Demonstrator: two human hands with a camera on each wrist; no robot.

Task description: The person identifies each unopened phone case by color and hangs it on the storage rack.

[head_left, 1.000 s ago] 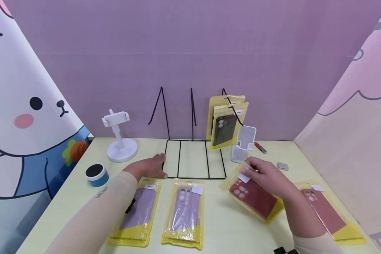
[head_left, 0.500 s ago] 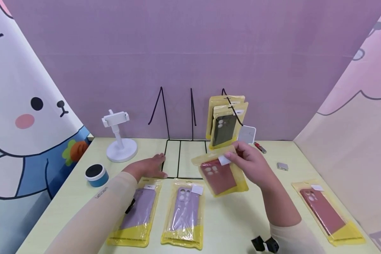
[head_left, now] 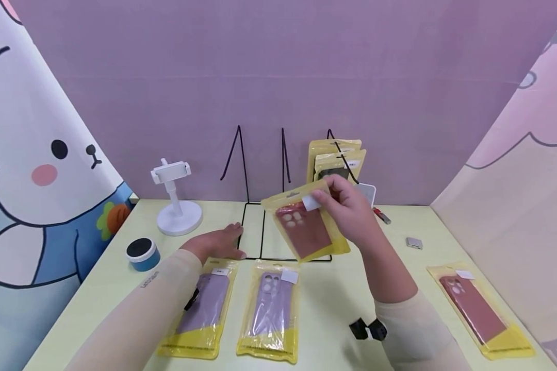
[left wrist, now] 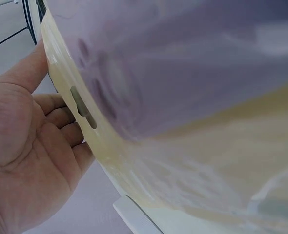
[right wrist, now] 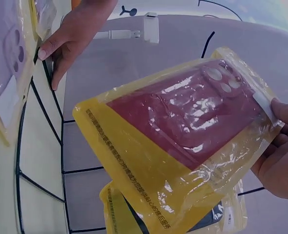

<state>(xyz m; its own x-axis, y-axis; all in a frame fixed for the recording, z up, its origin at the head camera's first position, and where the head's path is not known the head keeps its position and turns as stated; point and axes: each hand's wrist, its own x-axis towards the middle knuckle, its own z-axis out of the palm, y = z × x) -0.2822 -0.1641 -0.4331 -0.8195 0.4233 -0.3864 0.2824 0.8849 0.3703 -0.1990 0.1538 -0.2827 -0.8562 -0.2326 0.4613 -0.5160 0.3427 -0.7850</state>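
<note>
My right hand [head_left: 348, 208] pinches the upper right corner of a packaged phone case [head_left: 304, 232], dark red in a clear bag with a yellow bottom. The bag hangs tilted over the black wire display rack [head_left: 262, 234]. In the right wrist view its red case [right wrist: 188, 114] faces the camera. My left hand [head_left: 219, 243] rests at the rack's front left corner, fingers extended along the base wire. From its right hook hang packaged phone cases [head_left: 336, 147], partly hidden behind my right hand. Two purple packaged cases lie in front, the left one [head_left: 204, 304] and the right one [head_left: 270, 309].
Another red packaged case [head_left: 475, 306] lies at the right. A white phone stand [head_left: 178, 216] and a blue jar [head_left: 143, 255] stand at the left. Behind my right hand are a white stand [head_left: 366, 193], a red clip-like item [head_left: 381, 215] and a small grey piece [head_left: 414, 242].
My right hand has carried the red packaged case left and upward from the table's right side to in front of the rack's hooks. The left hand stays at the rack's corner.
</note>
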